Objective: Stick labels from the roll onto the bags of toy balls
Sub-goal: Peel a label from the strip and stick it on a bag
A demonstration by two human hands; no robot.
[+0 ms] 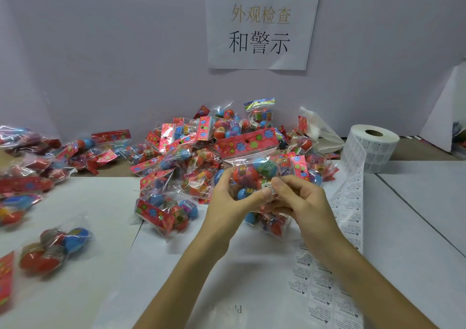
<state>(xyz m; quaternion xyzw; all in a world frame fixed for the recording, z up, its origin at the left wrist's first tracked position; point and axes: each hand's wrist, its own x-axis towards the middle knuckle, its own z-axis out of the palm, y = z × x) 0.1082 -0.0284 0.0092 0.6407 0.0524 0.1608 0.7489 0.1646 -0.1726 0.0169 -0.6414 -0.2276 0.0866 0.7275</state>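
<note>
I hold one clear bag of red and blue toy balls (248,163), with a red flowered header card, upright above the table. My left hand (230,199) grips its lower left side, thumb on the front. My right hand (296,197) grips the bag's right side, its thumb pressing a small white label (267,187) onto the plastic. The label roll (373,147) stands at the right, and its printed strip (349,217) runs down the table toward me.
A big heap of similar bags (186,152) lies behind my hands against the wall. More bags (27,177) are spread along the left, and one lies at the near left (54,249). A paper sign (261,23) hangs on the wall. White sheets (88,265) cover the table.
</note>
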